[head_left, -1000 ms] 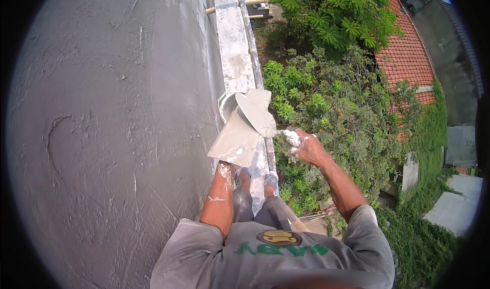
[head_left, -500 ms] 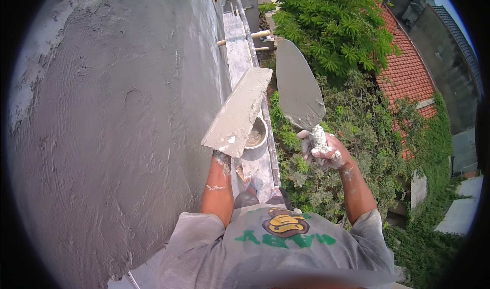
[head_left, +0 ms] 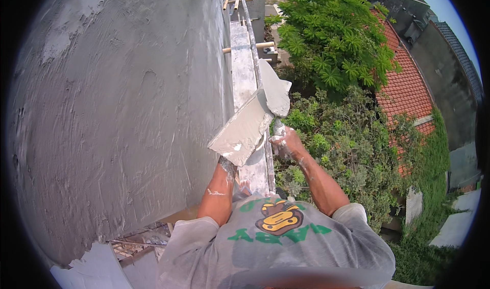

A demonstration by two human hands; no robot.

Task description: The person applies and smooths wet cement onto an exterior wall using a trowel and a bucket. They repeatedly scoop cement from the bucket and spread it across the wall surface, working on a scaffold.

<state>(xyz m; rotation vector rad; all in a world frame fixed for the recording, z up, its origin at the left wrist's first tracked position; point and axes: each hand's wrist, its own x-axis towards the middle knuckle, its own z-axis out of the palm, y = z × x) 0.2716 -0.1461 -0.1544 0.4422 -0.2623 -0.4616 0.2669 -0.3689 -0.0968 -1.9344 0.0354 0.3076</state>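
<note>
My left hand is hidden beneath a flat rectangular plastering hawk [head_left: 240, 133], and only my left wrist [head_left: 224, 172] shows below its near end. Grey wet mortar smears the hawk's upper face, and the hawk lies slantwise beside the wall. In my right hand [head_left: 289, 143], fingers wrapped round its mortar-caked handle, is a pointed trowel [head_left: 276, 92]. A load of wet mortar covers the trowel's blade, which meets the far right corner of the hawk. Below the hawk, a bucket [head_left: 262, 141] shows just a bit of its pale rim.
A freshly plastered grey wall [head_left: 117, 115] rises close on my left. I am above a narrow scaffold plank [head_left: 242, 59] with a long pole [head_left: 251, 31] along its right side and a bamboo crosspiece [head_left: 263, 45]. Beyond the drop at right stand a tree [head_left: 337, 39] and a red tiled roof [head_left: 406, 69].
My right hand has swung the trowel left and inward to the hawk's far end. Its blade, earlier apart from the hawk, now bears a thick load of mortar. The hawk has shifted slightly.
</note>
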